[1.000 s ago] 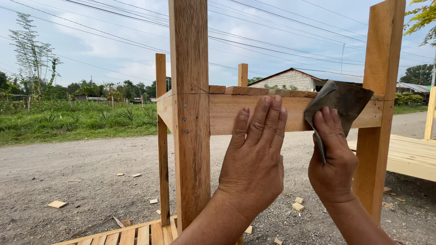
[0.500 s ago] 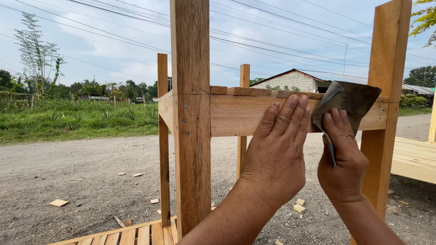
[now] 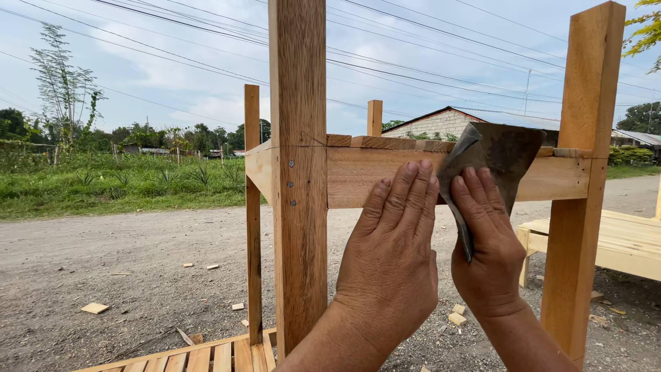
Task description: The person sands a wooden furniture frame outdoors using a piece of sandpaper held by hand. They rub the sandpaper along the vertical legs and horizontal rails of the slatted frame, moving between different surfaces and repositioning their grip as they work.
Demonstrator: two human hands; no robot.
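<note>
An upside-down wooden frame stands before me, its near leg [image 3: 298, 179] rising through the middle and another leg [image 3: 582, 172] at the right. A horizontal rail [image 3: 358, 176] joins them. My left hand [image 3: 394, 255] lies flat against the rail, fingers together and pointing up. My right hand [image 3: 487, 244] presses a folded dark sheet of sandpaper [image 3: 506, 155] onto the rail just right of the left hand. Part of the sheet sticks up above the rail.
A slatted wooden panel [image 3: 206, 355] lies at the bottom. A pale wooden bench [image 3: 620, 241] sits at the right. Wood offcuts [image 3: 94, 308] are scattered on the gravel road. Two far legs [image 3: 252, 207] stand behind; grass, trees and a building lie beyond.
Both hands have shifted slightly to the right along the rail and sit a little higher in view. The sandpaper moved with the right hand.
</note>
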